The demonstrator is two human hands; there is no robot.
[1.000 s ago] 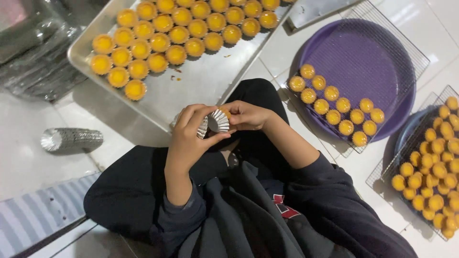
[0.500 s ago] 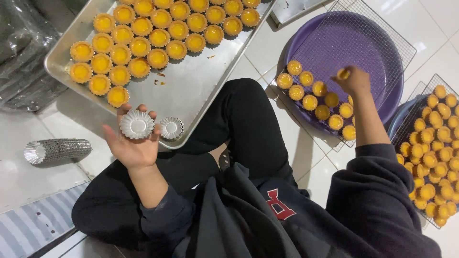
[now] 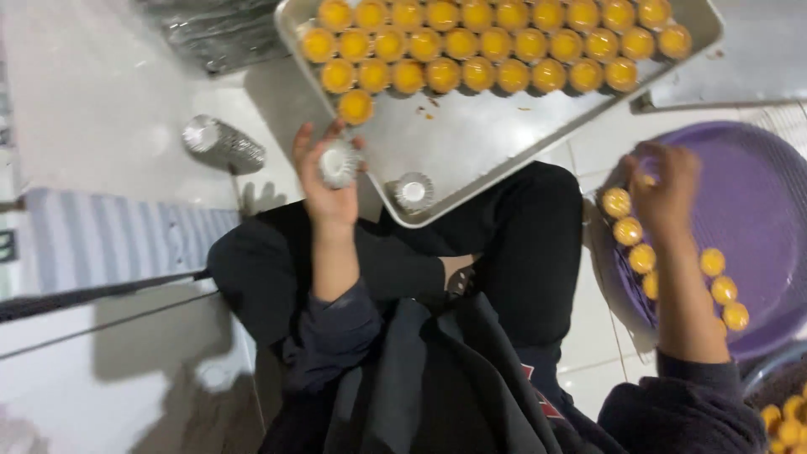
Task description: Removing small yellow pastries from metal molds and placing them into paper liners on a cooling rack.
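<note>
I sit on the floor with a metal baking tray point(image 3: 504, 134) in front of my knees. It carries rows of small yellow tarts point(image 3: 479, 74). My left hand point(image 3: 324, 193) is raised at the tray's near left edge, fingers around a silver fluted mould point(image 3: 339, 162). A second empty mould point(image 3: 414, 192) lies on the tray's near corner. My right hand point(image 3: 664, 189), blurred, is over the left rim of a round purple tray point(image 3: 756, 193), with a yellow tart point(image 3: 646, 179) at its fingertips. Just below it lies a curved row of tarts point(image 3: 629, 231).
A stack of nested silver moulds point(image 3: 223, 145) lies on its side on the white tiled floor at the left. A striped mat point(image 3: 109, 244) is further left. A wire basket of more yellow tarts point(image 3: 786, 424) shows at the bottom right corner.
My left hand went from holding two moulds in its palm to holding one. The other mould now lies on the tray. My right hand has dropped toward the row on the purple tray.
</note>
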